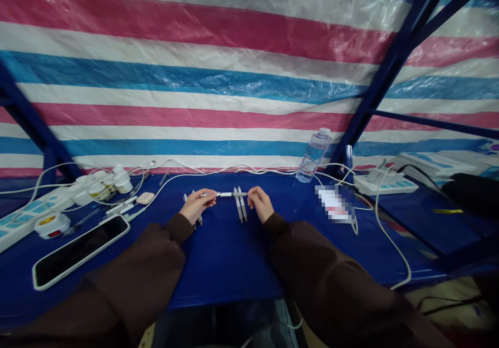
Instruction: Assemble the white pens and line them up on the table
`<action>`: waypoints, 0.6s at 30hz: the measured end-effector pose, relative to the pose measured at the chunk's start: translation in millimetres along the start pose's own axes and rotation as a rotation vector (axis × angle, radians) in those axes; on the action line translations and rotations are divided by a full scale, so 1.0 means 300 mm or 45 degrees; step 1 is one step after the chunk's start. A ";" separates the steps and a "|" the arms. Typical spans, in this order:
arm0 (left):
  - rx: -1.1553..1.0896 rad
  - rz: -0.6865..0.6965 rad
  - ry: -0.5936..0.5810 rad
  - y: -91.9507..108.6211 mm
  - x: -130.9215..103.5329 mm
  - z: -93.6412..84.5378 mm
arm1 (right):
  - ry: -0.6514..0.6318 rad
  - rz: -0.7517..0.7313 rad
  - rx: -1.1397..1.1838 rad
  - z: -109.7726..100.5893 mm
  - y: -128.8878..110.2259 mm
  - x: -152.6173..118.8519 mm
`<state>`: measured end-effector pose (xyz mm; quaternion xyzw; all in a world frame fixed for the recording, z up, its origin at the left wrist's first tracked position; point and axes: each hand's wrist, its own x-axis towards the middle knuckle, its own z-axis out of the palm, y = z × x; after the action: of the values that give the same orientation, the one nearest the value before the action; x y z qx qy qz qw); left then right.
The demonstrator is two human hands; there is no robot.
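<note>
Pen [227,194] lies level, its long axis running left to right between both hands, just above the blue worktop [218,254]. It is slim, white and grey. Left hand [196,205] pinches one end, right hand [260,203] the other, fingers closed, brown-sleeved forearms converging. Two more pens [240,204] lie beneath.

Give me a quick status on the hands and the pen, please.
Left hand and right hand pinch one pen between them. Two pens lie beneath. Nothing in the way.

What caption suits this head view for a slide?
Left hand and right hand hold a slim white pen level above the blue table.
</note>
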<state>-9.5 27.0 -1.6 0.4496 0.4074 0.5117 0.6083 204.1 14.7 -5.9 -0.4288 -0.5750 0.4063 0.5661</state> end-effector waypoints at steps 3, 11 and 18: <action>0.012 0.006 -0.016 0.002 -0.003 0.002 | -0.011 0.010 -0.008 0.001 0.006 0.004; 0.080 0.025 -0.046 0.011 -0.014 0.014 | 0.037 0.062 -0.230 -0.004 0.015 0.001; 0.092 0.045 -0.041 0.001 -0.008 0.005 | -0.013 0.063 -0.082 -0.008 0.039 0.011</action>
<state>-8.6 24.5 -0.7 0.4863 0.4079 0.5000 0.5891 207.0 21.2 -16.1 -0.4587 -0.5799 0.4036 0.5389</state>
